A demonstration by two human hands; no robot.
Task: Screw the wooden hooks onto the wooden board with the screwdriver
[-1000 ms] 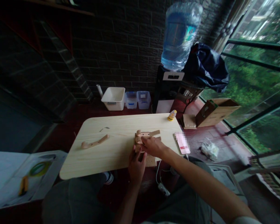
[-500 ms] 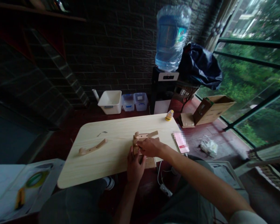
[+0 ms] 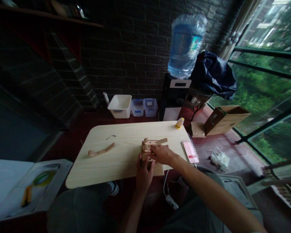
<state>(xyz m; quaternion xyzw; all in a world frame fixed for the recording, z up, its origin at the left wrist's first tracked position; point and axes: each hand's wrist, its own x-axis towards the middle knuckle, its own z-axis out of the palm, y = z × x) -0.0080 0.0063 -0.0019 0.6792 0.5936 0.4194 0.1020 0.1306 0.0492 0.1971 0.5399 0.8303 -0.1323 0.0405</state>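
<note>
Bent over a pale wooden bench [image 3: 106, 171], we press both bare hands to a cluster of wooden pieces [image 3: 151, 142]; the pieces lie directly under and just beyond our fingers, near the bench's front edge. Our right hand [image 3: 163, 154] comes in from the right, its fingers bunched narrowly on top of the wood; our left hand [image 3: 145, 174] reaches up from the front, fingertips against the near side, thumb a little apart from the forefinger; we cannot tell whether either set pinches a part. A flat board [image 3: 159, 169] juts over the edge, just right of the left fingers; well left of the fingers lies a loose curved wooden piece [image 3: 102, 151], and beyond it, a small dark bit [image 3: 113, 136]; right of the fingers rests a pink phone [image 3: 191, 153], and farther off, near the bench's far right corner, stands a small yellow-based bottle [image 3: 179, 124].
</note>
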